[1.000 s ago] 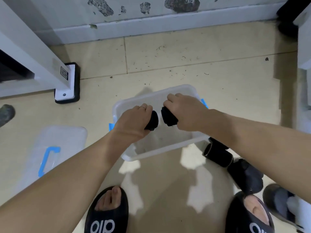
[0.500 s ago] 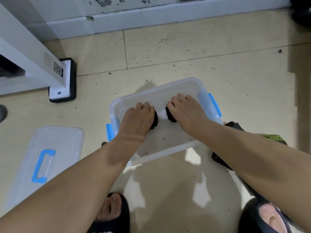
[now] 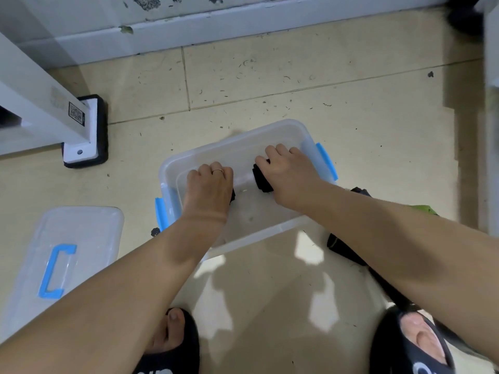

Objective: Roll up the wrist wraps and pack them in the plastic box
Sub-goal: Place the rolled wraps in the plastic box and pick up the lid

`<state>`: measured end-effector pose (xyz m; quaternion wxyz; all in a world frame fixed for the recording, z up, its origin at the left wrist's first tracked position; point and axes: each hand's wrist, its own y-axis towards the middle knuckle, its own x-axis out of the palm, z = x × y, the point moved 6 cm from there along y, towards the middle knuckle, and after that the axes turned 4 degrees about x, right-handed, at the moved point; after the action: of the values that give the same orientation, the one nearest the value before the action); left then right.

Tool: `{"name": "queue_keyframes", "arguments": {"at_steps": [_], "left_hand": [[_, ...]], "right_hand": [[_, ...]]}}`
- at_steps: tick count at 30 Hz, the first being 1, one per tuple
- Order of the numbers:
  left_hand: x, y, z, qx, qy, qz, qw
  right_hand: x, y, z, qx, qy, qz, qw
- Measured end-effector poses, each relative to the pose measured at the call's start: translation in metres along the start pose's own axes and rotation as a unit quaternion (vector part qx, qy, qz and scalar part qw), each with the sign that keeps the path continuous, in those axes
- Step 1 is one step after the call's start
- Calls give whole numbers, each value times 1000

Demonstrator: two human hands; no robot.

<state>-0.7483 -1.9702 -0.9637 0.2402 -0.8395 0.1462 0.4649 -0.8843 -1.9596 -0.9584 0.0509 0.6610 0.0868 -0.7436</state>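
Both hands inside the clear plastic box with blue latches (image 3: 270, 130) on the floor. Left hand (image 3: 209, 188) and right hand (image 3: 287, 172) each grasp 1 black rolled wrist wrap (image 3: 262, 180); left roll mostly hidden. Risk: rolls probably spring open once fingers release.

You have open floor (image 3: 297, 85) across the upper frame, while the lid (image 3: 67, 255) at lower left and white post (image 3: 40, 103) at upper left block passage.
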Motion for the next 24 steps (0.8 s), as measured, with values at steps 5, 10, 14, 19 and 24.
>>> {"name": "queue_keyframes", "arguments": {"at_steps": [5,10,14,19,24], "left_hand": [[-66,3,19,47,-61,124,989],[-141,-30,119,283,-175,322,887],[-109,-43,203,376,-149,226,886],[-67,-47,239,361,-90,139,918],[-66,-45,256,349,-72,141,924]], "right_hand": [[-64,-70,74,151,208,83,963],[-7,-151,155,375,304,-29,875],[46,-163,144,354,339,-138,861],[58,-153,137,332,381,-185,843],[61,-155,142,318,383,-189,846]]}}
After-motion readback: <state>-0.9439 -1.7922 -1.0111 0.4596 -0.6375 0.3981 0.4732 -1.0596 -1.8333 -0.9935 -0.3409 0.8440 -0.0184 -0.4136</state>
